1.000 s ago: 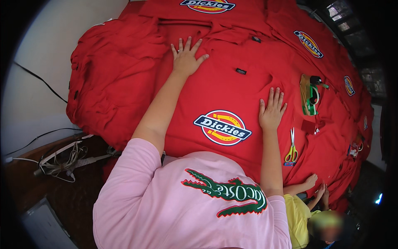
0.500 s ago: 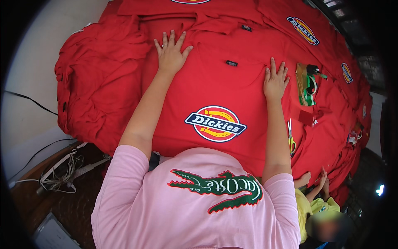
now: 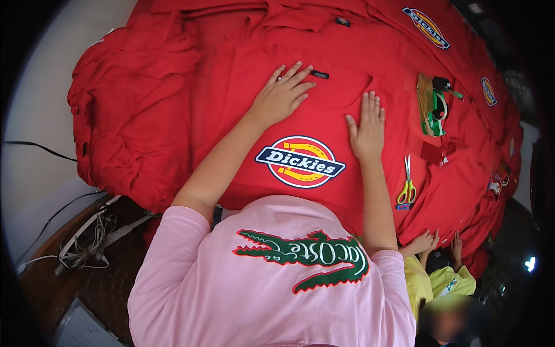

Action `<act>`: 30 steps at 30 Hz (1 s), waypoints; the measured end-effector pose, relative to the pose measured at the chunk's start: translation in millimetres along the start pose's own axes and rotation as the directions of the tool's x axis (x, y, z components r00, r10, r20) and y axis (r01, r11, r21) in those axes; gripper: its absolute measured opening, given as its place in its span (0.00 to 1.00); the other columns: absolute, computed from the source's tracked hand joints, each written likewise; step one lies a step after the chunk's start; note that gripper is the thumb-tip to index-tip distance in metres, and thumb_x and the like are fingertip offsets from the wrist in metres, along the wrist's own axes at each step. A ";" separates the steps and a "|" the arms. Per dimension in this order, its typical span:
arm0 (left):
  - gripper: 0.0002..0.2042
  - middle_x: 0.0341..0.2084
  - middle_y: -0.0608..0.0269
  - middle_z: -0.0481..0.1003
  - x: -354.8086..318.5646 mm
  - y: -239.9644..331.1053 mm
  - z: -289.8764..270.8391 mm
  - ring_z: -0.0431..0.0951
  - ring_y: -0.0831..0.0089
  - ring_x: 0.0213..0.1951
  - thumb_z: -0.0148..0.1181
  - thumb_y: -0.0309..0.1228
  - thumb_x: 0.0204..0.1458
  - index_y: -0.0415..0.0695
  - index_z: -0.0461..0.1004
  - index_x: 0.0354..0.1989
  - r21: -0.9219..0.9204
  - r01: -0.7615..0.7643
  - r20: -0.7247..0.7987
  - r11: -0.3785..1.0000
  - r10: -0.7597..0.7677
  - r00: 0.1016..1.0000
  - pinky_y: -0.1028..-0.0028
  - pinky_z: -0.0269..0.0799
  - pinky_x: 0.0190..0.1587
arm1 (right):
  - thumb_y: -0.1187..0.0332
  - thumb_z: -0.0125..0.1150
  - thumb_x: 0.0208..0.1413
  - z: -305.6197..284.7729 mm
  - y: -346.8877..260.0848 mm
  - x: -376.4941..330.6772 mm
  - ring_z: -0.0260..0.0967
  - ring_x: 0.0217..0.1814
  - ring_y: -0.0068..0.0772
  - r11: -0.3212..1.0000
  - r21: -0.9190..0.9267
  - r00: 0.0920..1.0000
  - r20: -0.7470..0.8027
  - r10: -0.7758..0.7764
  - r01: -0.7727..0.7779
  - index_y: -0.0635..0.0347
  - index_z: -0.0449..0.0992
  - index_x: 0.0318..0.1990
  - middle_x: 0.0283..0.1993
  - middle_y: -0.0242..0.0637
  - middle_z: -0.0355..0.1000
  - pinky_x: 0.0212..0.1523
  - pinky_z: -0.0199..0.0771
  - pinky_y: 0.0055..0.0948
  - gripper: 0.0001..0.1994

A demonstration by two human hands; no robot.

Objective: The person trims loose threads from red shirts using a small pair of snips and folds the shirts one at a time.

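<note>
A red T-shirt (image 3: 243, 168) with an oval printed logo lies spread in front of me, its neckline away from me. My left hand (image 3: 281, 97) rests flat on it beside the black neck label (image 3: 319, 74), fingers stretched out and pointing up to the right. On the right side of the same shirt, below the neckline's edge, my right hand (image 3: 367, 130) lies palm down with its fingers extended. Neither hand holds anything.
Crumpled red shirts (image 3: 133, 110) are heaped at the left. Yellow-handled scissors (image 3: 407, 188) and a tape dispenser (image 3: 432, 107) lie on the right. Beyond the scissors, a person in yellow (image 3: 448, 280) has hands on the cloth. Cables (image 3: 92, 237) hang at the lower left.
My left hand has slid right to the neck label, and its fingers now point more to the right. My right hand has shifted slightly left and nearer. The scissors show more fully.
</note>
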State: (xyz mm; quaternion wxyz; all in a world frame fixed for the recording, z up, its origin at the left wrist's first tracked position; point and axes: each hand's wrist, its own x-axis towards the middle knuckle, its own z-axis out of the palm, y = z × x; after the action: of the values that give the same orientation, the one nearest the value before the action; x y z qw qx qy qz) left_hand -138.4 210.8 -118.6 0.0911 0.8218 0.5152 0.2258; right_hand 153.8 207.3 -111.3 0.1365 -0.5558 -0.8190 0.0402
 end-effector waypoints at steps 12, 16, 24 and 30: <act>0.22 0.69 0.65 0.67 -2.6 0.4 6.9 0.61 0.67 0.73 0.59 0.31 0.58 0.49 0.72 0.63 0.051 -0.137 0.071 0.989 0.133 0.989 0.61 0.58 0.73 | 0.50 0.52 0.69 13.2 -75.7 -45.1 0.39 0.85 0.47 0.998 0.026 0.998 0.025 -0.050 0.049 0.59 0.51 0.78 0.83 0.47 0.44 0.81 0.38 0.51 0.37; 0.29 0.74 0.64 0.59 -17.0 6.3 -0.2 0.54 0.64 0.76 0.56 0.42 0.63 0.50 0.63 0.72 0.159 -0.148 0.097 0.976 0.134 0.986 0.57 0.49 0.76 | 0.51 0.53 0.68 1.6 -98.8 -97.5 0.40 0.85 0.47 0.947 0.138 0.912 0.260 -0.317 0.290 0.57 0.52 0.78 0.83 0.46 0.45 0.81 0.37 0.50 0.36; 0.38 0.78 0.56 0.50 -142.8 16.5 -38.0 0.47 0.56 0.79 0.54 0.54 0.63 0.51 0.53 0.78 0.254 0.097 0.115 0.962 -0.129 0.985 0.49 0.39 0.78 | 0.47 0.54 0.67 -27.9 -36.8 -202.2 0.36 0.86 0.51 0.969 -0.104 0.971 0.062 0.233 -0.226 0.63 0.48 0.78 0.83 0.51 0.42 0.81 0.37 0.50 0.42; 0.39 0.79 0.55 0.47 -228.0 41.6 -60.4 0.44 0.52 0.79 0.55 0.51 0.63 0.45 0.51 0.78 0.305 0.293 0.081 0.906 -0.331 0.940 0.50 0.38 0.78 | 0.49 0.53 0.69 -35.3 -9.8 -257.3 0.39 0.85 0.52 0.931 -0.102 0.937 -0.033 0.348 -0.350 0.63 0.48 0.78 0.83 0.51 0.43 0.80 0.41 0.50 0.40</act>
State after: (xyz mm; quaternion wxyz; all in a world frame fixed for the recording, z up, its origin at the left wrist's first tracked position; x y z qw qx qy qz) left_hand -216.7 -15.6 -112.6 0.0389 0.7460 0.6604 0.0763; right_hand 243.2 -36.5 -121.4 0.1034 -0.6991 -0.7073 0.0163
